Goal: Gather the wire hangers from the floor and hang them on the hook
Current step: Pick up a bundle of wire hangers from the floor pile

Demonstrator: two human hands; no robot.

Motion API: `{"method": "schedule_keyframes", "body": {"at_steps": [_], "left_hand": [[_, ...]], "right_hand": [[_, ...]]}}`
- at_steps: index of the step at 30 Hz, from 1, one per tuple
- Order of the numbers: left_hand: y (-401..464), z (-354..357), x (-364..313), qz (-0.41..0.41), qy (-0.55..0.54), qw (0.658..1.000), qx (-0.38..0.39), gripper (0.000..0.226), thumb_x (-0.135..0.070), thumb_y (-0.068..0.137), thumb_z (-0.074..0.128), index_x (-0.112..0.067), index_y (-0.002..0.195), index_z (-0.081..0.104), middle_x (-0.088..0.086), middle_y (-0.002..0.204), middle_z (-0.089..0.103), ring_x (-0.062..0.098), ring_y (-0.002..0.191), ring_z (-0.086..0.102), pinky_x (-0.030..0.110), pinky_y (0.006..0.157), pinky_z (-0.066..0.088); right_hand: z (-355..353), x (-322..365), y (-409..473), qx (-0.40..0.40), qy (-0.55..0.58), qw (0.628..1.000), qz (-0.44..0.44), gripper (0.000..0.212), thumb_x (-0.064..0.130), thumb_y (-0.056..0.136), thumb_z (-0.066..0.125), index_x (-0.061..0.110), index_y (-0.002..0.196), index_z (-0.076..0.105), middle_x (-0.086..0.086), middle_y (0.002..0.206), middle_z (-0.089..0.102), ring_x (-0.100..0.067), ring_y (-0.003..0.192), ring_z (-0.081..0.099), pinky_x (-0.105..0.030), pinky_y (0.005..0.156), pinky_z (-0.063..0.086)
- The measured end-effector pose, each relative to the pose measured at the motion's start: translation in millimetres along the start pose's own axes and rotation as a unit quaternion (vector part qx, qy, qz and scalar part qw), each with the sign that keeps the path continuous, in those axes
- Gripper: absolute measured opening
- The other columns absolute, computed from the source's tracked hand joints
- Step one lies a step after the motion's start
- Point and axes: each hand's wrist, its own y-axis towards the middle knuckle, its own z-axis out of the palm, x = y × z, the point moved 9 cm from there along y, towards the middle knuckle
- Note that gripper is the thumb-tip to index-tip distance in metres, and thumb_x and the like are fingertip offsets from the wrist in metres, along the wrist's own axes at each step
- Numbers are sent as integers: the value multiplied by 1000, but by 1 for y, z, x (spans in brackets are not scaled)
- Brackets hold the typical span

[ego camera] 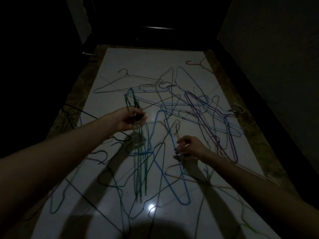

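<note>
Your left hand, at centre left of the frame, is curled round a bunch of green hangers. They hang down from your grip toward the bottom of the frame, long axis running near-vertical in the picture, their lower ends near or on the floor; the dim light does not let you tell which.

Your right hand, lower and right of centre, has its fingers bent in a pinch at a thin wire. It looks closed on a hanger there, probably the grey one whose triangle spreads just below the hand, but blur keeps that from being certain.

Between your two hands lies a blue hanger, long axis slanting from upper left to lower right, its lower corner well down the frame. It is nearer your right hand, passing just beside those fingers.

Further out, the rest of the hangers sprawl tangled over the pale tiles: a purple one to the right of your right hand, a grey one at upper left, a reddish one at the upper right edge, dark ones at lower left. The hook is not in view.

The gathering seems early: most hangers are on the floor. The crossed wires will likely snag as you lift, so draw each along its own length.
</note>
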Motion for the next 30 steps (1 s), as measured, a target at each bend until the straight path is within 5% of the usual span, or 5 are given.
{"method": "schedule_keyframes", "body": {"at_steps": [12,16,18,26,30], "left_hand": [[-9,42,7,25,43,997,60,17,0,93,47,-10,90,59,10,91,63,17,80,64,21,59,57],[-9,60,13,32,68,994,79,18,1,93,47,-11,90,59,9,90,63,16,81,64,19,58,56],[-9,69,17,35,75,992,93,18,3,92,47,-11,90,59,9,88,62,15,74,65,19,57,56],[-17,91,23,28,72,991,114,19,4,93,45,-9,91,57,10,85,61,18,76,60,20,56,55],[-18,94,26,21,71,990,124,19,4,93,44,-9,91,57,9,85,61,17,73,63,19,57,56]], "right_hand": [[-26,-92,-45,-91,-159,983,-3,26,4,72,76,5,96,68,-3,95,65,-10,84,61,-5,64,45],[-45,-114,-58,-142,-232,962,23,49,15,67,82,10,112,62,-10,115,56,-27,107,51,-34,91,45],[-46,-124,-63,-131,-261,956,38,61,18,69,81,12,123,55,-9,123,51,-28,114,45,-34,94,41],[-50,-139,-61,-130,-263,955,51,66,27,67,81,15,124,51,-5,123,53,-26,117,41,-24,78,25],[-49,-141,-60,-143,-195,969,44,60,15,70,80,11,122,50,-6,113,57,-26,111,45,-9,67,29]]}}
